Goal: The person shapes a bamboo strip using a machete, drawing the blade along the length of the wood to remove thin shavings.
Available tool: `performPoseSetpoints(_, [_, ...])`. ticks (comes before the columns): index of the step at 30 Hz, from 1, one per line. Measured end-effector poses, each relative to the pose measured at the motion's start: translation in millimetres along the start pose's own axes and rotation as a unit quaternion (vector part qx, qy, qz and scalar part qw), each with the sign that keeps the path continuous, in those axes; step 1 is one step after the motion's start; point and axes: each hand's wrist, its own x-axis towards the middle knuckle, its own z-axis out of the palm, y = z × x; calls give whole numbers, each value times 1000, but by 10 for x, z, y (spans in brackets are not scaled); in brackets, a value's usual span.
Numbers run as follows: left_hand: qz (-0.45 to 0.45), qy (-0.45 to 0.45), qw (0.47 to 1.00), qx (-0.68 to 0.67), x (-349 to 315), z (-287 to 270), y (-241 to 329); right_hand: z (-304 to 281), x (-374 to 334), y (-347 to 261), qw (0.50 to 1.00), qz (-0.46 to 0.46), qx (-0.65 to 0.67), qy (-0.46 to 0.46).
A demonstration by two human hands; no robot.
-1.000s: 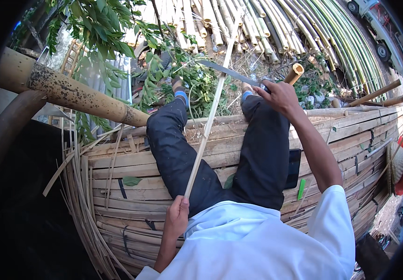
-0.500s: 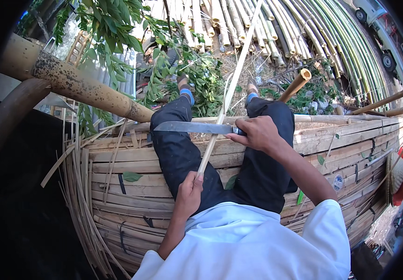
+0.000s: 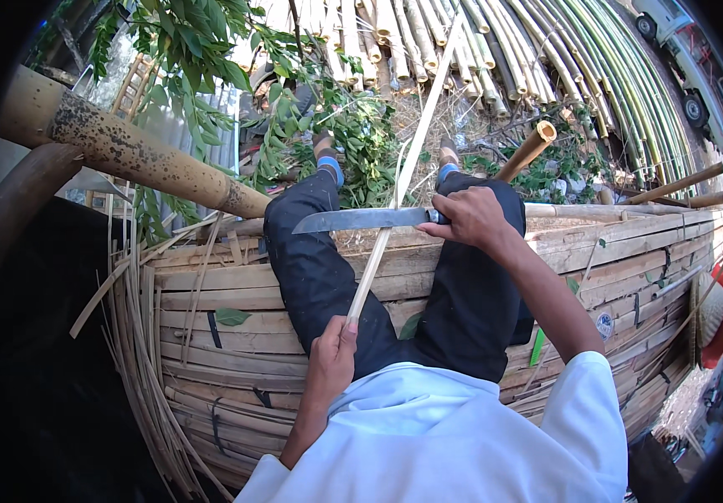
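My left hand (image 3: pixel 331 360) is closed around the near end of a long pale bamboo strip (image 3: pixel 369 277), low in front of my lap. The strip slants up and away between my knees toward the far bamboo. In my right hand (image 3: pixel 470 218) is the dark handle of a large knife (image 3: pixel 353 220), held above my right thigh. Its long grey blade points left and lies crosswise on the strip, its tip over my left knee. Just beyond the blade, a thin curled sliver (image 3: pixel 401 163) stands off the strip.
I sit on a stack of split bamboo slats (image 3: pixel 227 300). A thick bamboo pole (image 3: pixel 152 151) slants in at the left, near leafy branches (image 3: pixel 198 50). Thin strips (image 3: pixel 139 369) droop at the left edge. Bamboo poles (image 3: pixel 579 75) lie beyond my feet; a hat (image 3: pixel 713 314) is at right.
The knife and my right hand have shifted slightly right and toward the far side, with the blade tip farther right. My left hand still grips the strip, marginally lower.
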Motion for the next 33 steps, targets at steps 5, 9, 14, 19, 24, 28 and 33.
performPoseSetpoints(5, [-43,-1,999,1,-43,-128,-30,24,38,192,999,26,-22,-1])
performPoseSetpoints(9, [-57,-2,998,-12,-187,-217,-87,-7,73,378,993,116,-30,-20])
performPoseSetpoints(14, [-90,-35,994,-48,-365,-252,-258,-113,18,591,971,228,-46,-60])
performPoseSetpoints(19, [-89,-7,995,-34,-353,-241,-318,-131,2,19,985,165,22,-53])
performPoseSetpoints(24, [-66,21,997,23,-338,-300,-282,-137,91,-164,982,150,63,-98])
performPoseSetpoints(28, [-50,-6,998,35,-285,-204,-200,-115,73,-378,973,163,162,-36])
performPoseSetpoints(33, [-22,-2,998,52,-230,-103,-105,-188,30,-567,951,196,237,24])
